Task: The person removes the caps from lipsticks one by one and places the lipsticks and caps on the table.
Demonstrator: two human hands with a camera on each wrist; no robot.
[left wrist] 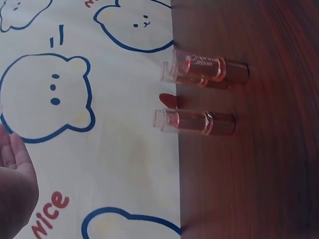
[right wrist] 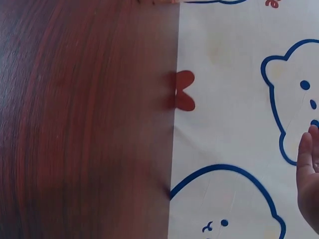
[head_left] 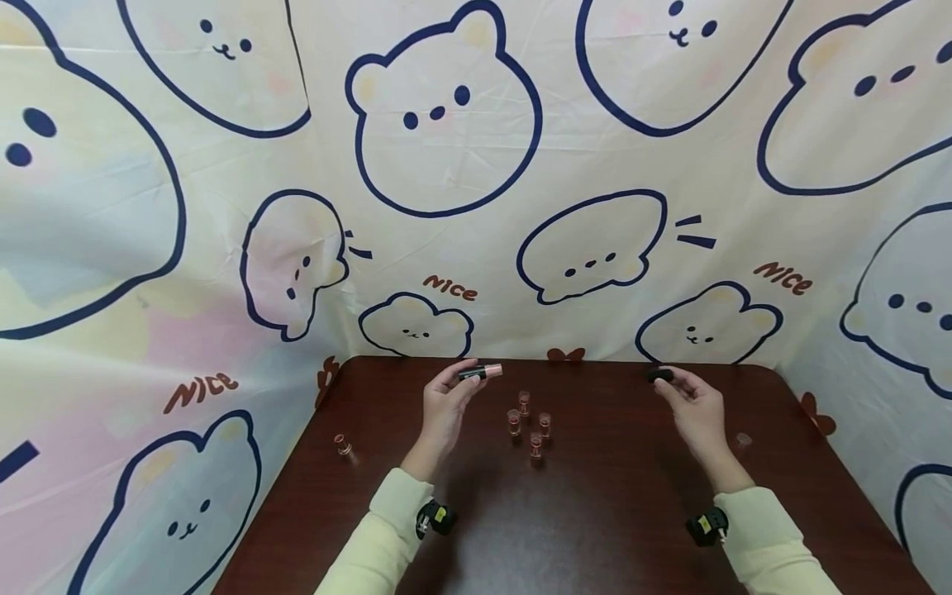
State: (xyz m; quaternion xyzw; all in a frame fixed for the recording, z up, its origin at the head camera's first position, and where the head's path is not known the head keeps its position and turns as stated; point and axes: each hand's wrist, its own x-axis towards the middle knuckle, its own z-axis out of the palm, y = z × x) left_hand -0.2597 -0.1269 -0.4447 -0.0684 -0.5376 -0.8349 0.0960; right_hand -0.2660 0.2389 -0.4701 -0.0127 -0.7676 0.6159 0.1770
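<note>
My left hand [head_left: 444,405] pinches a lipstick [head_left: 481,372] with a black barrel and a pinkish end that points right. Over on the right, my right hand [head_left: 697,409] holds a small black cap [head_left: 659,375] between thumb and fingers. Both hands are raised above the table's far part, well apart. Between them several small pink lipsticks [head_left: 535,447] with clear caps stand upright in a cluster; the left wrist view shows some of these lipsticks [left wrist: 207,122] close up. Each wrist view catches only part of its hand, and what it holds is out of sight there.
The dark wooden table [head_left: 595,512] meets a cartoon-printed cloth [head_left: 491,248] at its back and sides. A single small pink lipstick [head_left: 342,445] stands near the left edge. A clear, faint small object [head_left: 744,442] is beside the right wrist.
</note>
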